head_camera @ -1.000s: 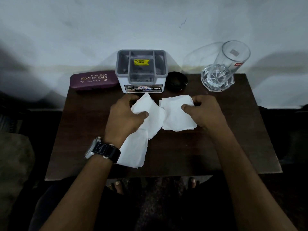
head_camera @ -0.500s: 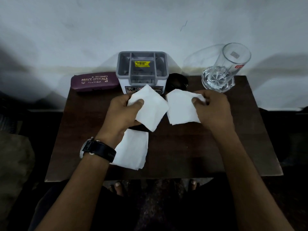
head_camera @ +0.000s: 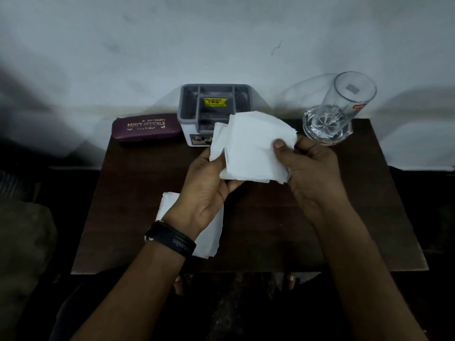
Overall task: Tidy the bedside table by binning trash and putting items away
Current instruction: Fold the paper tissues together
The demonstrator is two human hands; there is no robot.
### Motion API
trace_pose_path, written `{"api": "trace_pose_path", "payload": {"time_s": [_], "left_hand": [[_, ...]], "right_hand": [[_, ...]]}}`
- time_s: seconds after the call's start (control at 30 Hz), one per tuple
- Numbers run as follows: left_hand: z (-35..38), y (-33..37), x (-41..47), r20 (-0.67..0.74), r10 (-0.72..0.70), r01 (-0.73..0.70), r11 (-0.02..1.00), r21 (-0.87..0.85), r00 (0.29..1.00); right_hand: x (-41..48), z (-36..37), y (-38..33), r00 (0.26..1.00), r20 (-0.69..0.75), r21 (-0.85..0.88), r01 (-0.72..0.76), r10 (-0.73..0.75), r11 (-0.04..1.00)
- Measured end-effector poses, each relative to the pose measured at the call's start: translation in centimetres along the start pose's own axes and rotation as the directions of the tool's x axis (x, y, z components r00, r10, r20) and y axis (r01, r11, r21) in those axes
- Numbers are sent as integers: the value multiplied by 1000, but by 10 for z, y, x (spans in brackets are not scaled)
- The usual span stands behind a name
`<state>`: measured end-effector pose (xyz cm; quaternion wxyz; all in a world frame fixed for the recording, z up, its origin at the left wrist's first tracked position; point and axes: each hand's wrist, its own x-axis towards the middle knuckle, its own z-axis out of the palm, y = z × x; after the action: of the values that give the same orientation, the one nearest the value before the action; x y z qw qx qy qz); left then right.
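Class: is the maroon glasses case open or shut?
Shut. The case lies flat on the table, lid down, printed top showing, nothing of its inside visible.

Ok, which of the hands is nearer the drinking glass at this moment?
Right. The right hand is just in front of the glass, pinching the tissues; the left hand grips their opposite edge, farther from it.

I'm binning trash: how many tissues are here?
3: front tissue overlapping rear tissue, held by left hand and right hand; third tissue on table under left wrist. More may be hidden.
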<state>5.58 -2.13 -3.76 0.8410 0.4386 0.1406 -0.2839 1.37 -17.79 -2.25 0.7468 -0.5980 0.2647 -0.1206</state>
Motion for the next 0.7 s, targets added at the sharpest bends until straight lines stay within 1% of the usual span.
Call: {"api": "trace_pose_path", "payload": {"time_s": [0.13, 0.3, 0.53, 0.63, 0.7], "left_hand": [[3, -4, -1, 21, 22, -21, 999, -44, 1000], [7, -2, -4, 16, 20, -18, 997, -72, 1000], [11, 5, -8, 55, -42, 49, 990, -131, 998], [13, 6, -10, 57, -32, 38, 994, -105, 998], [14, 3, -10, 36, -2, 3, 999, -33, 999]], "right_hand": [[1, 6, 5, 1000, -10, -7, -16, 16, 1000], [2, 8, 6, 1000, 11, -48, 10, -10, 999], [2, 9, 7, 998, -10, -148, 67, -70, 987], [1, 11, 8, 998, -10, -162, 67, -70, 984], [0, 12, 9, 997, -7, -179, 73, -75, 981]]}}
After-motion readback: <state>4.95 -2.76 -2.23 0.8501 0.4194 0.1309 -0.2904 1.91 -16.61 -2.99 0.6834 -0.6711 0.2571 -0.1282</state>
